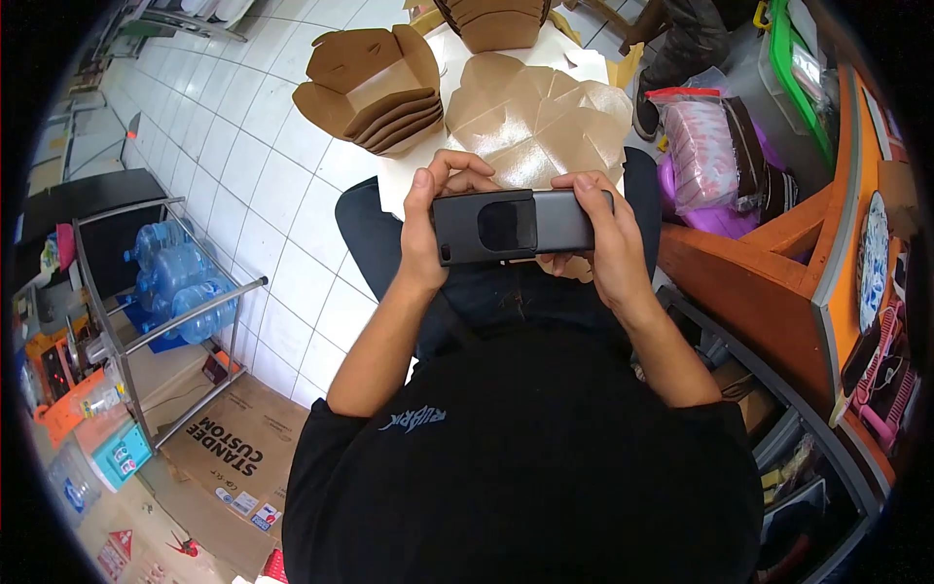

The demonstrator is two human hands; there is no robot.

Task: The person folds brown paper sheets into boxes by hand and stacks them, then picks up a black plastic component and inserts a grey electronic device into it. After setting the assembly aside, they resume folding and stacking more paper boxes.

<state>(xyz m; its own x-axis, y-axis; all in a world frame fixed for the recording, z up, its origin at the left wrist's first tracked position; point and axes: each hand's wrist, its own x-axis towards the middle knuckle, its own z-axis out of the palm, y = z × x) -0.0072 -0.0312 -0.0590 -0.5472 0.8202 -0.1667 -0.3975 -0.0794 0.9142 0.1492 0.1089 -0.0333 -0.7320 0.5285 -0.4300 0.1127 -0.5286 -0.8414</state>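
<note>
Over my lap I hold a dark phone (564, 220) sideways, with a black cover (462, 226) over its left part and a grey surface to the right. My left hand (425, 219) grips the left end, thumb along the edge and fingers curled behind. On the right end, my right hand (611, 226) has its thumb on the top edge, and its other fingers are partly hidden behind. Just beyond lies a flat, creased brown paper box sheet (530, 122). Nested folded paper boxes (389, 102) stand to its left, and another stack (496, 24) stands behind it.
At left, a metal-framed rack (126, 341) holds large blue water bottles (180, 277) above a printed cardboard box (233, 438). To the right are an orange wooden cabinet (749, 268), a purple tub (715, 222) with bagged goods and a green-rimmed bin (798, 88). White floor tiles (233, 165) show at left.
</note>
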